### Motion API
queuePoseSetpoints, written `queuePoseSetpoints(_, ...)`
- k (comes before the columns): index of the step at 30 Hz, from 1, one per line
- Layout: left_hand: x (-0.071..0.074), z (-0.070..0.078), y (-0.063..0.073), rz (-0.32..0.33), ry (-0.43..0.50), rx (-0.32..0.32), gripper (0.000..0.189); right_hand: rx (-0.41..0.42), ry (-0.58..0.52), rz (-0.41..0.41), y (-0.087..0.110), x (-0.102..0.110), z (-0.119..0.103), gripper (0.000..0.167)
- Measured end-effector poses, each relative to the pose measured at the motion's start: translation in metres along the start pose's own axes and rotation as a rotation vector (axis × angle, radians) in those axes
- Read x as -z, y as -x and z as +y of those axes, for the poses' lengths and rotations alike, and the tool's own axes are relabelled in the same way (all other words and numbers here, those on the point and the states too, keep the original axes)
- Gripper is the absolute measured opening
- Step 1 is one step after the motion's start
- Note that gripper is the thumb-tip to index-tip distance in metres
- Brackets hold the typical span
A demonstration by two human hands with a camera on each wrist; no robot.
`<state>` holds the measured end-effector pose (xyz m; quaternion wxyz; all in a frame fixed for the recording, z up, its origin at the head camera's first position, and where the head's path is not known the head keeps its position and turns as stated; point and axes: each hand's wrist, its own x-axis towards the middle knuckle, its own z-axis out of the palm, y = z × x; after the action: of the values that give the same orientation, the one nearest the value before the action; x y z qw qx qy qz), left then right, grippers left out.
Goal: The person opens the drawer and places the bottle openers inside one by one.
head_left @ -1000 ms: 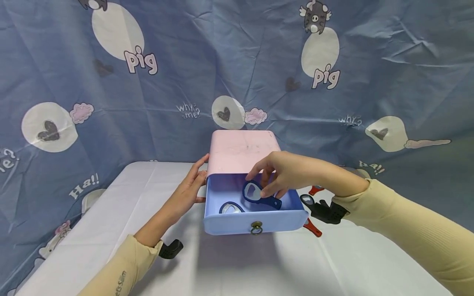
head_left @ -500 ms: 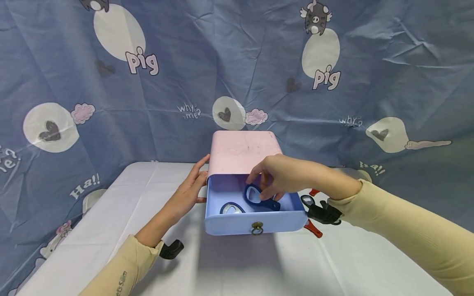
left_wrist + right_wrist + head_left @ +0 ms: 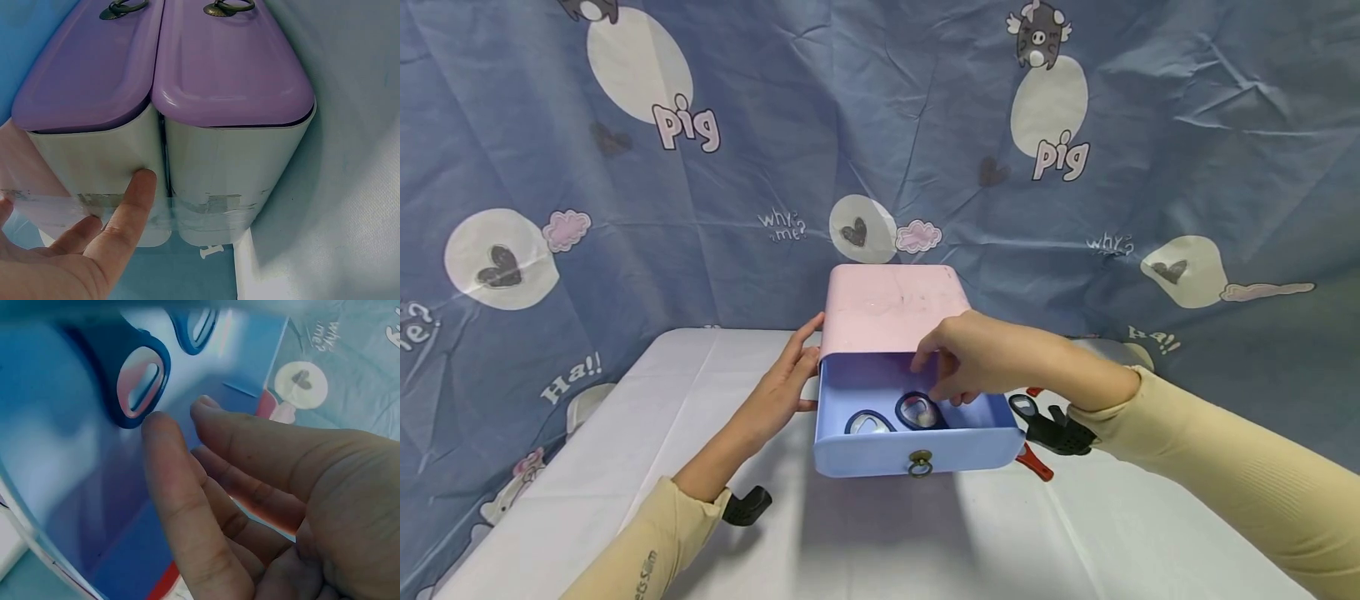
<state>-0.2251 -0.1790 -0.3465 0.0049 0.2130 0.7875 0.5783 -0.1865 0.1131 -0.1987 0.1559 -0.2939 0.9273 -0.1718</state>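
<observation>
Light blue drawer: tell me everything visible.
The light blue drawer is a shallow, open-topped tray that looks like smooth plastic, with rounded front corners and a brass-coloured ring pull centred on its front. It is pulled out towards the wearer, open side up, its back end hidden under the pink casing. Two dark blue bottle openers are inside, near the front wall. The right grip reaches over the interior; whether it touches the drawer is unclear.

Pink on the box (image 3: 895, 308) at frame centre, pale blue on its drawer (image 3: 865, 454), navy around bottle openers (image 3: 919, 410), heart print over the blue backdrop (image 3: 880, 125) above.
</observation>
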Motion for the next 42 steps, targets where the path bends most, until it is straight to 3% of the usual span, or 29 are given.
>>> queuePoseSetpoints(5, 0.000, 0.000, 0.000, -0.002, 0.005, -0.003, 0.056, -0.005, -0.005, 0.051, 0.009, 0.006, 0.000, 0.028)
queuePoseSetpoints(10, 0.000, 0.001, 0.000, -0.004, 0.010, -0.002, 0.056, 0.043, -0.001, 0.133, 0.025, 0.009, -0.001, 0.024)
queuePoseSetpoints(21, 0.001, -0.001, -0.001, -0.005, 0.010, -0.002, 0.056, 0.285, -0.011, 0.254, 0.067, -0.011, -0.013, 0.012)
queuePoseSetpoints(27, 0.000, -0.002, -0.002, -0.008, 0.017, -0.007, 0.055, 0.321, -0.004, 0.272, 0.084, -0.033, -0.016, 0.006)
queuePoseSetpoints(33, 0.000, -0.001, -0.001, -0.010, 0.012, -0.015, 0.056, 0.352, -0.016, 0.262, 0.094, -0.057, -0.011, 0.012)
queuePoseSetpoints(42, 0.000, -0.001, -0.001, -0.008, 0.009, -0.006, 0.056, 0.297, -0.012, 0.201, 0.090, -0.079, -0.001, 0.025)
